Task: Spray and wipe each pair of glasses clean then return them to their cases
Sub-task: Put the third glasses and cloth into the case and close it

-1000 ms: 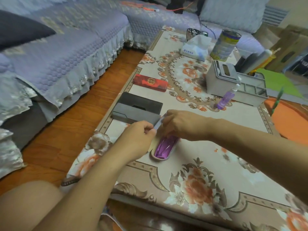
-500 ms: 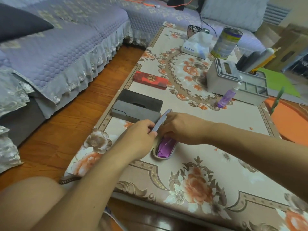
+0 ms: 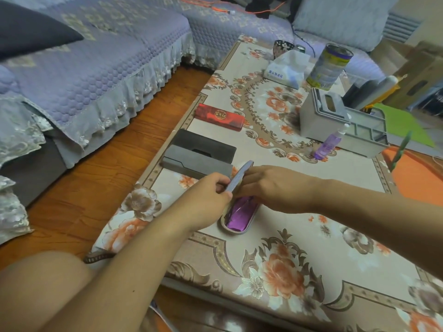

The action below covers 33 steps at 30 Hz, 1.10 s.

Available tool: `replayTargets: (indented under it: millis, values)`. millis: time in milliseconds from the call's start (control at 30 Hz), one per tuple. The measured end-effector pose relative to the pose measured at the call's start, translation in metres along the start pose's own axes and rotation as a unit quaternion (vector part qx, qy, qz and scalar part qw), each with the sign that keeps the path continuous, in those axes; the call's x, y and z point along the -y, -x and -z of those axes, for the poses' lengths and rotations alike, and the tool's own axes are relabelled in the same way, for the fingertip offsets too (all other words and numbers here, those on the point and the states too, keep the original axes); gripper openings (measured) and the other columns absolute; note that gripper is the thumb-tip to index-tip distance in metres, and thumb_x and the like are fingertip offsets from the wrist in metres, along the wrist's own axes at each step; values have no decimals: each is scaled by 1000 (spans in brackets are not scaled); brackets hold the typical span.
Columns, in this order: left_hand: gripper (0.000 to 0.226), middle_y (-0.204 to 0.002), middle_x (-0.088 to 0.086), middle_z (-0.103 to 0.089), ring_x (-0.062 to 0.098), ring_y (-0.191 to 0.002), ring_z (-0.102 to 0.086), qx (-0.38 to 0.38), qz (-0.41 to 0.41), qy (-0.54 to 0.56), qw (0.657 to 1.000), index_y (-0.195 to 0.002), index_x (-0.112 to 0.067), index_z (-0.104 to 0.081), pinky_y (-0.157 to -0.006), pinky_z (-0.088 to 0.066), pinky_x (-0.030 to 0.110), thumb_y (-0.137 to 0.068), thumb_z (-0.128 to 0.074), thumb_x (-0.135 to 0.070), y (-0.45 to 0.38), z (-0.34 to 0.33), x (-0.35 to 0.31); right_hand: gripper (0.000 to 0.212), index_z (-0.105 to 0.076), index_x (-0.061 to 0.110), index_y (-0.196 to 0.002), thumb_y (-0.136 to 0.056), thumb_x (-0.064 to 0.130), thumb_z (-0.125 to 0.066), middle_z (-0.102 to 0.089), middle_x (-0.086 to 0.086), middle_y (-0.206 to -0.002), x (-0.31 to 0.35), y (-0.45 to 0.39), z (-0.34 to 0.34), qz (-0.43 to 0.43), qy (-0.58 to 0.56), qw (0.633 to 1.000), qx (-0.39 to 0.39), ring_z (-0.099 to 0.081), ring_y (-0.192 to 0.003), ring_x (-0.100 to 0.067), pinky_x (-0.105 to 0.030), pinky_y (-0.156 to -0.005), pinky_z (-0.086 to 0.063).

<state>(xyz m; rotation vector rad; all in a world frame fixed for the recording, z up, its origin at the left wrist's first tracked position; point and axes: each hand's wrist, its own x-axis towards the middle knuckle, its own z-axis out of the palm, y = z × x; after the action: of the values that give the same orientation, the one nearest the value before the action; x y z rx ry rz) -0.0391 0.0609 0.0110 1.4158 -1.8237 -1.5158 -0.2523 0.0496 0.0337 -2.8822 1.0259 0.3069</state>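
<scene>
A person sat at a low table covered in a cream cloth with orange flowers [image 3: 311,236], both bare arms reaching forward. Near the table's front left lay a small oval grey glasses case with a purple lining [image 3: 239,215], open, its long axis running away from the person and leaning slightly right. The left hand [image 3: 206,200] pinched the case's grey lid [image 3: 239,174], which stood raised on its edge and pointed up and away to the right, probably to keep the case open. The right hand [image 3: 273,188] lay over the far end of the case with fingers curled down into it; whether it gripped anything could not be told, and thin lines on the lining might have been glasses, though that was unclear. It seemed the person was either lifting a pair out or settling one in.

Just beyond the hands sat an open flat dark grey rectangular case [image 3: 199,156], then a closed red rectangular case with a gold emblem [image 3: 219,116]. A small clear purple spray bottle [image 3: 328,144] stood well apart to the right, beside a grey plastic organiser [image 3: 335,121].
</scene>
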Motion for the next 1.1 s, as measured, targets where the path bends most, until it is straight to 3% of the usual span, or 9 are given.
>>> replayTargets:
  millis: [133, 300, 433, 533, 633, 700, 833, 1100]
  values:
    - [30, -122, -6, -61, 8, -95, -63, -18, 8, 37, 999, -132, -27, -56, -68, -50, 20, -102, -55, -18, -3, 2, 0, 43, -68, 18, -126, -89, -3, -66, -70, -1, -117, -3, 11, 4, -11, -4, 998, -66, -56, -109, -23, -31, -97, -48]
    - [30, -115, -10, -61, 0, -98, -58, -12, -1, 29, 1000, -131, -27, -56, -73, -45, 16, -102, -55, -17, -3, 0, -1, 42, -70, 21, -126, -92, -2, -62, -70, 2, -120, -7, 13, 3, -7, -7, 998, -57, -57, -112, -22, -32, -100, -47]
    - [34, -123, -7, -61, 2, -103, -57, -6, -6, 14, 1000, -135, -28, -54, -75, -43, 17, -102, -55, -18, -1, -1, -2, 36, -69, 19, -129, -98, 6, -55, -67, 0, -127, -2, 5, -19, -9, -9, 999, -50, -54, -120, -25, -38, -103, -44]
    - [34, -120, -8, -60, 3, -103, -58, -5, -6, 18, 1000, -136, -27, -53, -74, -43, 16, -102, -55, -19, 0, -2, -2, 42, -64, 19, -134, -100, 19, -39, -56, -5, -140, 0, 6, -30, -66, 20, 997, -42, -45, -131, -28, -42, -106, -44]
    - [35, -122, -7, -60, 4, -104, -58, 1, -4, 27, 1000, -137, -28, -52, -73, -44, 16, -102, -56, -20, 0, -3, -2, 54, -62, 16, -137, -101, 29, -23, -51, -9, -139, 9, 12, -36, -87, 40, 993, -70, -43, -129, -30, -41, -105, -44]
    - [35, -120, -8, -60, 3, -101, -58, 8, -1, 33, 999, -136, -29, -52, -70, -45, 15, -102, -56, -21, 1, -4, -3, 47, -65, 16, -134, -101, 26, -33, -56, -7, -128, 14, 16, -41, -92, 42, 989, -104, -46, -119, -27, -38, -97, -47]
    - [31, -104, -21, -56, 0, -93, -59, 21, 12, 49, 998, -133, -33, -50, -66, -46, 17, -104, -53, -23, 2, -7, -4, 26, -77, 14, -114, -89, 14, -72, -68, -4, -105, 11, 21, -54, -100, 17, 968, -230, -53, -102, -24, -32, -79, -49]
    - [32, -103, -23, -57, -4, -93, -56, 27, 21, 67, 997, -133, -32, -51, -72, -45, 17, -103, -54, -22, 3, -9, -6, 12, -77, 10, -97, -95, 18, -69, -67, -6, -92, 21, 17, -79, -125, 18, 928, -351, -52, -83, -28, -37, -66, -45]
